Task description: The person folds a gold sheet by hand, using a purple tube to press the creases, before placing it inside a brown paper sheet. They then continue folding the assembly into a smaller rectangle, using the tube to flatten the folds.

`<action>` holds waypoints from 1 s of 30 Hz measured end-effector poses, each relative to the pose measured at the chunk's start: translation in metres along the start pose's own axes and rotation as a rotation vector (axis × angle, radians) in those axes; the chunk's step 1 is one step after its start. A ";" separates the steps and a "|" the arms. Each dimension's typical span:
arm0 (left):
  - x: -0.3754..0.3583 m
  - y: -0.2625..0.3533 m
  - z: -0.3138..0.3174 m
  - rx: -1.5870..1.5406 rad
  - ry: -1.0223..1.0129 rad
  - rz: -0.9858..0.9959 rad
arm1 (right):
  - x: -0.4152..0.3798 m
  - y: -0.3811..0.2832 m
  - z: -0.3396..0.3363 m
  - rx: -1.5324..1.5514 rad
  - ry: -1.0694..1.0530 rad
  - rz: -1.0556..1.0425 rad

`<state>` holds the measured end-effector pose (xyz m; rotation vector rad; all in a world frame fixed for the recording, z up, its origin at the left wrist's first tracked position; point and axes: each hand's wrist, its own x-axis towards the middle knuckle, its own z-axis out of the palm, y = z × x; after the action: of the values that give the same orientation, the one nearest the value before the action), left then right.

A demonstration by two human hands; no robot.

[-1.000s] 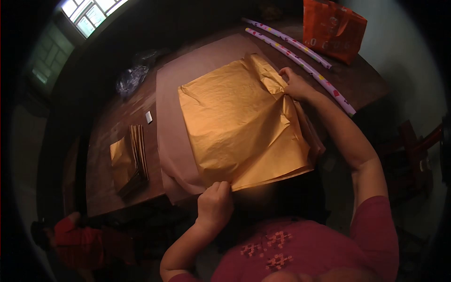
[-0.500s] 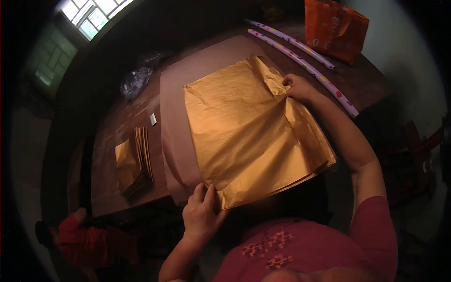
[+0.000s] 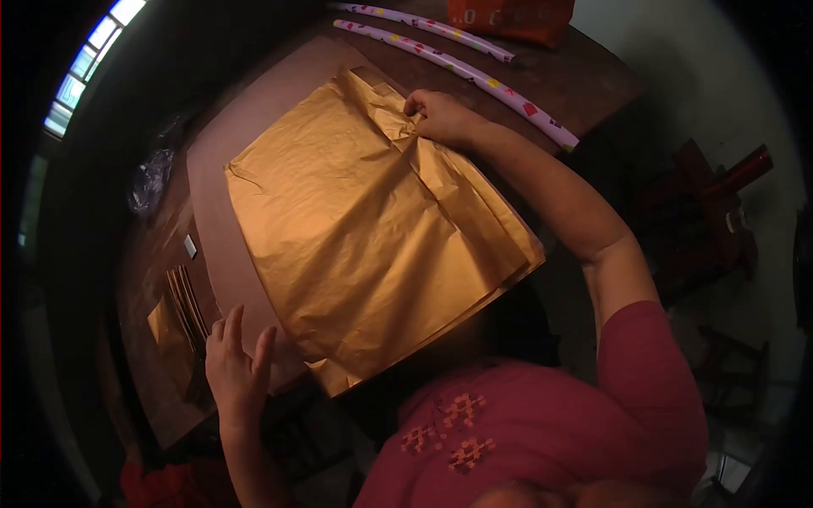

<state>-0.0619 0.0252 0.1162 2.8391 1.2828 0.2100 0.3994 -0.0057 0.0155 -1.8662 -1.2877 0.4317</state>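
Large sheets of gold paper (image 3: 364,229) lie layered and creased in front of me, reaching past the table's near edge. My right hand (image 3: 445,118) pinches their upper right edge, where folds gather under the fingers. At the lower left, my left hand (image 3: 240,364) holds nothing, its fingers apart and pointing up. It is off the gold paper, over the margin of a larger dull brown sheet (image 3: 222,203) that lies beneath. Close by on the left is a bundle of folded gold paper (image 3: 182,317), partly hidden by that hand.
Two rolls of patterned lilac paper (image 3: 474,76) lie at the back, beside an orange bag (image 3: 517,19). On the left are crumpled clear plastic (image 3: 152,178) and a small whitish block (image 3: 190,246). Dark red wooden furniture (image 3: 703,195) stands right; a red-clothed person (image 3: 161,484) shows lower left.
My left hand has let go of the gold paper's lower corner, moved left and opened. The right hand keeps its pinch. The view has shifted, so the table appears farther left.
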 end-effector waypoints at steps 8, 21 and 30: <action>0.113 -0.024 0.034 -0.144 0.021 0.013 | -0.002 -0.009 0.008 -0.071 0.042 -0.024; 0.163 -0.017 0.122 -0.196 0.024 0.094 | 0.016 -0.029 -0.010 -0.467 -0.071 0.040; 0.157 -0.010 0.116 -0.204 0.073 0.088 | 0.091 -0.023 0.017 -0.418 0.116 -0.039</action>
<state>0.0486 0.1541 0.0187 2.7376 1.0787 0.4238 0.4120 0.0860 0.0369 -2.1665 -1.4106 0.0296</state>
